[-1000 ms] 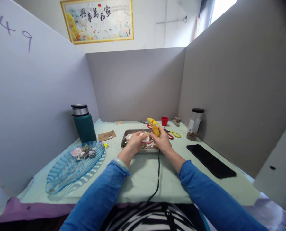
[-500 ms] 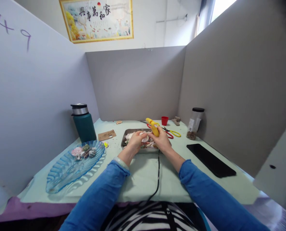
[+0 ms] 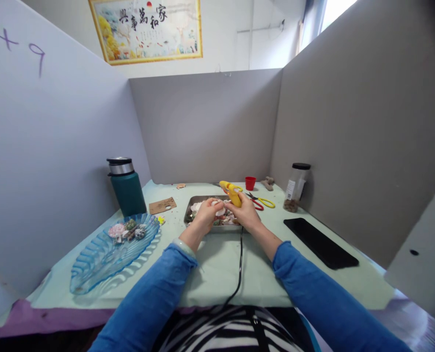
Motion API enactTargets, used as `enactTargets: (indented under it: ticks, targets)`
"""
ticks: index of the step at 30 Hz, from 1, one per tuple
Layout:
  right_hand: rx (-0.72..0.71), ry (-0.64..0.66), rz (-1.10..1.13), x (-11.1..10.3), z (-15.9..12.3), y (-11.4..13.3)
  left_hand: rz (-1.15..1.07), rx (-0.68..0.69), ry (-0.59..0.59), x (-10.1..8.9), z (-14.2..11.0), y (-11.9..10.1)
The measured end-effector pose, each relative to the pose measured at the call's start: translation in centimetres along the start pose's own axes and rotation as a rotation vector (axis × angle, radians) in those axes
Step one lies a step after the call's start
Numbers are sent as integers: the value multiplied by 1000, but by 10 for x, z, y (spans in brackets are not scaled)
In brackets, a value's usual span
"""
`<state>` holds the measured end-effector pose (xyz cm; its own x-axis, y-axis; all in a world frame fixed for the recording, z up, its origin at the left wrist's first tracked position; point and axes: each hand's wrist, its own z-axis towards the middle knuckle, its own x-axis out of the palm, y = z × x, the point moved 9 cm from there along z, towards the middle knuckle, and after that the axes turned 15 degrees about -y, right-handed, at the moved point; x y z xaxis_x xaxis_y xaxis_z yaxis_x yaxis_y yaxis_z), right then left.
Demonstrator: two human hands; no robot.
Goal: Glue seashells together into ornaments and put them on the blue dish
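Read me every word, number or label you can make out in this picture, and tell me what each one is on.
"49", handwritten in purple, on the white partition at left; a stroke before it is cut off at the edge.
"家和萬事興", read right to left, in black characters on the framed picture on the back wall.
The label on the clear jar at right is too small to read.
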<state>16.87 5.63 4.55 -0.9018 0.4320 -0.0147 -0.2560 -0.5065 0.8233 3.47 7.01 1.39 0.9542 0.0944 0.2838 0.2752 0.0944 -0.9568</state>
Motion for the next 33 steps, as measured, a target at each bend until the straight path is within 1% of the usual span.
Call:
enactTargets:
  ticks: [5,11,16,20,23,26,30,33]
  targets:
    - [-12,8,-4,1,1,-2,14,4,-18,-1,0,0]
    - [-13,7,-20,1,2,-4,14,4,-10,1,-1,-1]
    - [-13,15,-52,2,3,-8,11,4,-35,-1,1,0]
    - [-10,14,-49,3,3,-12,16,-16,-3,2,-1,1]
    - [-1,-10,-34,2,3,-16,30,-46,14,2,-2,3]
    - [13,-35,16,-1,4,-19,33,-22,0,-1,1,0]
    - [93,47,136,5,1,-21,39,42,-73,-13,10,-6]
    - [153,115,182,10,-3,-18,50,71,-126,-20,16,-8]
